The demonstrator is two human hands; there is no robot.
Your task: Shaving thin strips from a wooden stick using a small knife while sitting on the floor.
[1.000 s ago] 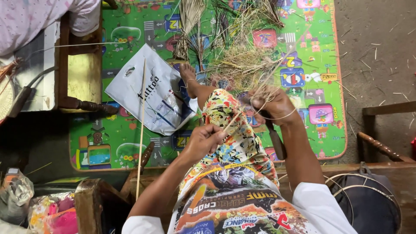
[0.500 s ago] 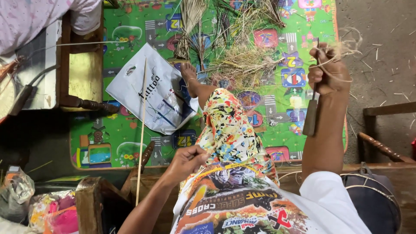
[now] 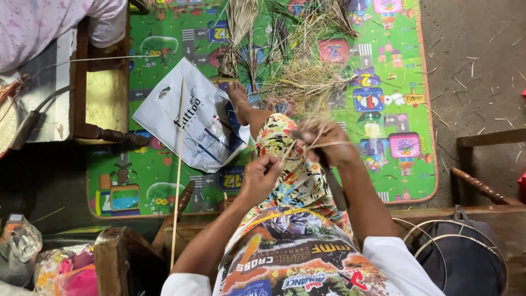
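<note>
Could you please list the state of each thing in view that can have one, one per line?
Left hand: closed, pinching thin pale straw strands.
Right hand: closed on the strands and a dark-handled knife.
White plastic bag: lying flat and crumpled on the green play mat.
Long thin pale stick: lying across the bag.
Dry grass pile: loose, scattered.

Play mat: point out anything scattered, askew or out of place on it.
Dry straw clippings lie strewn in a loose heap across the green play mat, with stray bits on the bare floor. A white plastic bag lies crumpled and askew, a thin stick across it.
</note>
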